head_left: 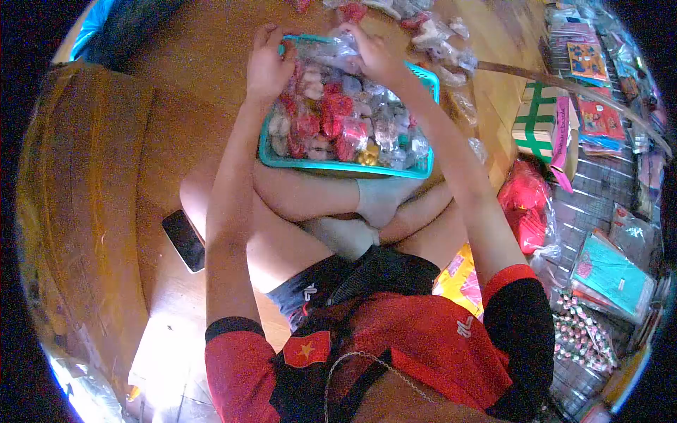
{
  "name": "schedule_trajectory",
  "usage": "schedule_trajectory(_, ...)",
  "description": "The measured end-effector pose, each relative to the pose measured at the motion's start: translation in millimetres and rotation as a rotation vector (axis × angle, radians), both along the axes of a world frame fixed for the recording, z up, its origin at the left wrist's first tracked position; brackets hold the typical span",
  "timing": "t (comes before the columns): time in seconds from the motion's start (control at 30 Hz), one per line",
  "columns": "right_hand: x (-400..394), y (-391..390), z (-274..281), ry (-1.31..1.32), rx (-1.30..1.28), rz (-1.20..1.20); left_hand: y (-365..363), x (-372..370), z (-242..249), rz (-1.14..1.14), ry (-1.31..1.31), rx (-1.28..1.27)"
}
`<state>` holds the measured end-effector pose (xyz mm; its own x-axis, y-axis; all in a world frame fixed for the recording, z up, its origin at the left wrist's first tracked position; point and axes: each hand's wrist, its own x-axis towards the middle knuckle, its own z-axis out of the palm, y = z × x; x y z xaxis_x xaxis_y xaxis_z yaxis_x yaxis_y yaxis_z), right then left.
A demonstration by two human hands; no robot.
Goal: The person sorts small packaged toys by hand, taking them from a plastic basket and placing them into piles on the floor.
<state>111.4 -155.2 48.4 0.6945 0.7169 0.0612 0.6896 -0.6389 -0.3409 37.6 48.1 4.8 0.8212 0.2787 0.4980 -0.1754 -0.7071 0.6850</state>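
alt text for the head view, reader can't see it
A cross-legged person has their left hand and right hand at the far side of a teal basket of small bagged items, many red or white. A phone lies at left, packaged goods at right.

Red-and-black shirt, star patch, thin chain, dark shorts, pale socks

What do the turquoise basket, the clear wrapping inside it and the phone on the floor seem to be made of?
Turquoise basket: probably smooth plastic, from its even colour and pierced wall.
Clear wrapping: likely thin, shiny plastic film; it is see-through and crinkled.
Phone: perhaps glass-fronted, judging by its smooth dark face; the casing is unclear.
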Motion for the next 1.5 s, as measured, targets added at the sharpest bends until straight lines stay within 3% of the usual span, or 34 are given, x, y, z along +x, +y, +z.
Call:
schedule_trajectory(0.13,-6,-4,-9,-0.25,0.104,0.058,-1,3,-7,-0.06,0.04,0.093)
schedule_trajectory(0.27,-11,-10,-20,-0.404,0.0,0.044,-12,-6,10,-0.179,0.171,0.375)
schedule_trajectory(0.37,-21,-7,-19,-0.45,0.001,0.028,-22,-5,8,-0.252,0.034,0.572)
schedule_trajectory(0.47,-17,-10,-20,-0.417,-0.051,0.043,-40,4,15,-0.299,0.342,0.604)
schedule_trajectory(0.53,-16,-12,-13,-0.378,-0.082,0.066,-48,12,10,-0.257,0.328,0.508)
schedule_trajectory(0.63,-12,-18,-5,-0.141,0.11,0.034,-55,16,16,-0.225,0.39,0.458)
schedule_trajectory(0.73,7,-36,14,-0.343,0.189,0.109,-55,21,11,-0.243,0.372,0.454)
schedule_trajectory(0.83,0,-59,44,-0.044,0.283,0.067,-55,25,0,-0.299,0.331,0.459)
schedule_trajectory(0.93,-12,-84,25,-0.04,-0.249,0.024,-56,31,-10,-0.311,0.216,0.409)
schedule_trajectory(1.03,-4,-97,-9,0.077,0.009,0.036,-57,30,0,-0.325,0.26,0.4)
schedule_trajectory(1.13,1,-94,-9,0.243,-0.231,-0.131,-67,32,1,-0.342,0.341,0.375)
schedule_trajectory(1.33,9,-83,-16,0.045,-0.333,-0.158,-86,36,-11,-0.273,0.322,0.428)
schedule_trajectory(1.43,12,-84,-9,0.057,-0.169,-0.271,-88,36,-15,-0.278,0.342,0.407)
schedule_trajectory(1.5,13,-81,0,0.107,-0.247,-0.283,-90,39,-18,-0.271,0.379,0.401)
